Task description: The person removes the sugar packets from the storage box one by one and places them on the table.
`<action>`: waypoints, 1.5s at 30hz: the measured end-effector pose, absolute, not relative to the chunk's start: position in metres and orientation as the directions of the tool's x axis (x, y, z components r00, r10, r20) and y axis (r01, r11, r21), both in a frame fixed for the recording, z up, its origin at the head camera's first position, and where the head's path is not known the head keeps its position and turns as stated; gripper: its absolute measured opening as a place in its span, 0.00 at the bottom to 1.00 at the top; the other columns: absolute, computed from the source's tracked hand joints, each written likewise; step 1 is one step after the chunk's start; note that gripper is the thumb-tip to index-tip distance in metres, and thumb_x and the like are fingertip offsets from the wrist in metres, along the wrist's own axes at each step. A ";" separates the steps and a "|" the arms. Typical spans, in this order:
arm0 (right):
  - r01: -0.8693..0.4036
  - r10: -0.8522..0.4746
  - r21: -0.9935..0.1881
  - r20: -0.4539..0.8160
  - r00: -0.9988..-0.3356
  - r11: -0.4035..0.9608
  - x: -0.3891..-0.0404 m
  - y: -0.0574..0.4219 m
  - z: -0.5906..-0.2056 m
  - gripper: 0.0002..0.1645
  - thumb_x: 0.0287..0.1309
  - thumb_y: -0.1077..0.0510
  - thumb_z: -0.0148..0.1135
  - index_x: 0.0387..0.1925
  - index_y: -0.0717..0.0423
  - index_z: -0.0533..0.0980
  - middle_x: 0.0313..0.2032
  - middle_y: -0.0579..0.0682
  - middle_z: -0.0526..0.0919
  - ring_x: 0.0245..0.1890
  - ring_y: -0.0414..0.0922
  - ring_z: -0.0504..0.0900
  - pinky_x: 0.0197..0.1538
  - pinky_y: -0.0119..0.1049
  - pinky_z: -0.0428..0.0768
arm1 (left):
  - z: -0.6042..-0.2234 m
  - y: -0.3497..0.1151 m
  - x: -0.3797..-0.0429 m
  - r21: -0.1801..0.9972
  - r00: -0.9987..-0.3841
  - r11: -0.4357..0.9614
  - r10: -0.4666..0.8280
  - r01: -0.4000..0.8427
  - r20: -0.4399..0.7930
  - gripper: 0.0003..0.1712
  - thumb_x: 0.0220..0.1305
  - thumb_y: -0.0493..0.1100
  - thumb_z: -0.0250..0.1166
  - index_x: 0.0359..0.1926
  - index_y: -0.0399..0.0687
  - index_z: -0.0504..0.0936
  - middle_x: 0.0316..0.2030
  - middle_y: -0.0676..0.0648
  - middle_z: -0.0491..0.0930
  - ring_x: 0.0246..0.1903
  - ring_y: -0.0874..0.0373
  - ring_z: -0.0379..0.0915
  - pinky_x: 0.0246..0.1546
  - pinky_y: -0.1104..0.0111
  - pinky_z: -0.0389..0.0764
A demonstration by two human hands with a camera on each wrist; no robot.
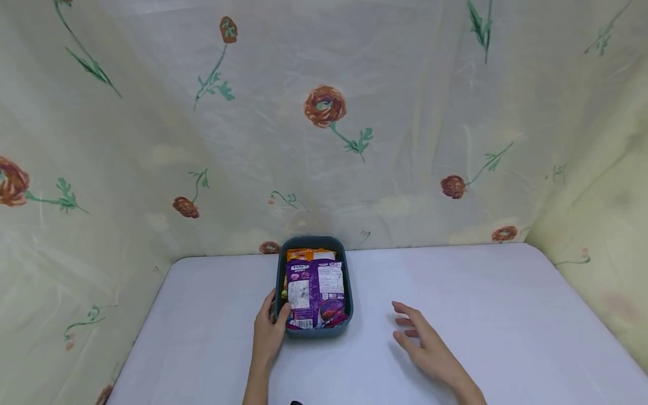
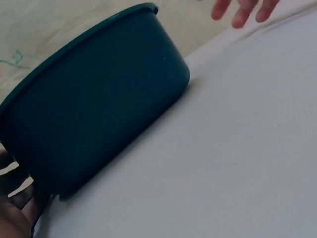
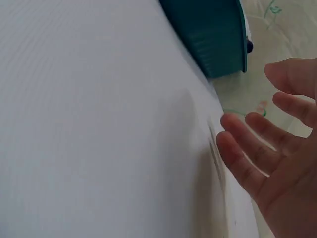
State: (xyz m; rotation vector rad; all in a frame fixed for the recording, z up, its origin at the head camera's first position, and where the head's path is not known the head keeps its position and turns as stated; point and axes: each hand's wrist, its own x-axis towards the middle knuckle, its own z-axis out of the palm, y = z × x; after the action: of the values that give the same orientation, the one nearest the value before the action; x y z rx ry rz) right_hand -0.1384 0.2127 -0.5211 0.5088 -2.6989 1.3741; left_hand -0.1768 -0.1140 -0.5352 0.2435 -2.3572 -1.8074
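A dark teal plastic bin (image 1: 315,334) stands on the table near its back edge, packed with snack packets. On top lies a purple packet (image 1: 309,292) with a white label, and an orange packet (image 1: 304,255) shows behind it. My left hand (image 1: 270,328) grips the bin's left side, thumb over the rim and fingers along the outer wall. In the left wrist view, the bin wall (image 2: 99,89) partly hides that hand (image 2: 15,210). To the right of the bin, my right hand (image 1: 427,349) hovers above the table, fingers spread and relaxed, holding nothing.
A white-covered table (image 1: 202,337) lies beneath everything. Behind it and at both sides hangs a pale curtain (image 1: 385,84) printed with flowers, close to the bin's far end. A small black object (image 1: 296,403) pokes in at the bottom edge.
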 end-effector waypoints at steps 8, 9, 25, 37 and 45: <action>-0.270 -0.236 -0.908 0.200 -0.951 0.320 -0.155 0.178 -0.511 0.27 0.65 0.54 0.54 0.64 0.40 0.63 0.60 0.57 0.71 0.50 0.46 0.81 0.51 0.29 0.77 | -0.539 -0.102 -0.175 0.988 -0.951 0.153 -0.304 0.009 0.056 0.29 0.67 0.45 0.56 0.67 0.44 0.65 0.64 0.37 0.67 0.66 0.44 0.62 0.64 0.54 0.64; -0.265 -0.239 -0.917 0.197 -0.951 0.298 -0.155 0.174 -0.509 0.26 0.65 0.55 0.54 0.64 0.41 0.63 0.60 0.58 0.70 0.50 0.46 0.81 0.51 0.29 0.77 | -0.539 -0.102 -0.175 0.988 -0.948 0.156 -0.312 0.016 0.065 0.28 0.66 0.44 0.56 0.66 0.44 0.66 0.64 0.37 0.68 0.66 0.44 0.62 0.64 0.55 0.64; -0.294 -0.378 -0.887 0.151 -0.914 0.356 -0.164 0.128 -0.491 0.29 0.65 0.58 0.53 0.66 0.47 0.61 0.63 0.54 0.68 0.39 0.42 0.78 0.39 0.30 0.78 | -0.539 -0.109 -0.165 0.985 -0.906 0.172 -0.416 0.003 0.075 0.24 0.64 0.39 0.58 0.62 0.41 0.71 0.60 0.36 0.72 0.62 0.44 0.67 0.62 0.55 0.67; -0.227 -0.245 -0.596 0.053 -0.968 0.770 -0.152 0.094 -0.461 0.34 0.59 0.52 0.59 0.66 0.48 0.62 0.68 0.60 0.62 0.54 0.58 0.75 0.46 0.56 0.76 | -0.543 -0.094 -0.168 0.988 -0.898 0.145 -0.427 0.053 0.110 0.23 0.64 0.41 0.60 0.60 0.43 0.73 0.55 0.39 0.77 0.57 0.49 0.73 0.58 0.57 0.71; -0.360 -0.279 -0.566 0.228 -0.933 0.741 -0.161 0.077 -0.468 0.29 0.56 0.54 0.62 0.60 0.55 0.69 0.64 0.67 0.66 0.71 0.66 0.47 0.65 0.67 0.40 | -0.543 -0.099 -0.173 0.985 -0.885 0.152 -0.441 0.087 0.146 0.23 0.63 0.38 0.59 0.59 0.42 0.73 0.55 0.38 0.77 0.57 0.48 0.73 0.59 0.58 0.71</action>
State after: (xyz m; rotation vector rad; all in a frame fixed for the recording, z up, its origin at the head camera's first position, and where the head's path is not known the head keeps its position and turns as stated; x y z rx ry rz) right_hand -0.1607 0.0765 -0.4678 0.5177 -2.8103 0.9541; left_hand -0.1733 -0.0993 -0.5433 0.3379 -2.0346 -1.7822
